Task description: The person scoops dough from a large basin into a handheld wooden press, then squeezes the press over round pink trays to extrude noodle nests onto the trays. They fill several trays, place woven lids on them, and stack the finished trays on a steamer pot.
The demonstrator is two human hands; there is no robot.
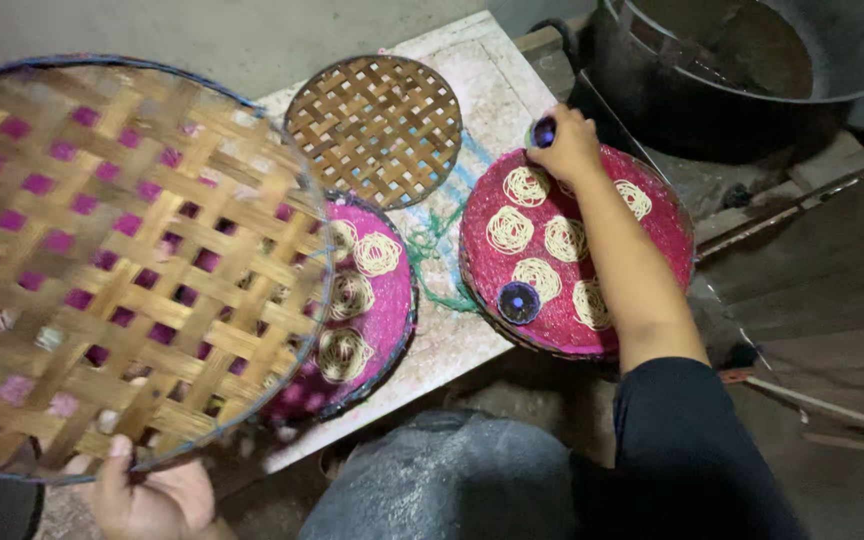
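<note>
My left hand [142, 492] grips the near rim of a large round woven bamboo tray [122, 260], lifted and tilted close to the camera, with pink showing through its gaps. My right hand [564, 143] reaches out to the far rim of a pink-lined round tray [652, 240] and holds a small dark blue round piece [544, 131]. Several pale noodle coils [527, 187] lie on that tray. Another dark blue round piece [519, 301] sits at its near edge. A second pink tray [392, 310] with noodle coils is partly hidden under the lifted tray.
An empty woven bamboo tray [375, 128] lies at the back of the worn white table [472, 60]. A large dark metal pot [732, 70] stands at the upper right. Green string [432, 240] lies between the pink trays. My grey-clad knee [452, 480] is below.
</note>
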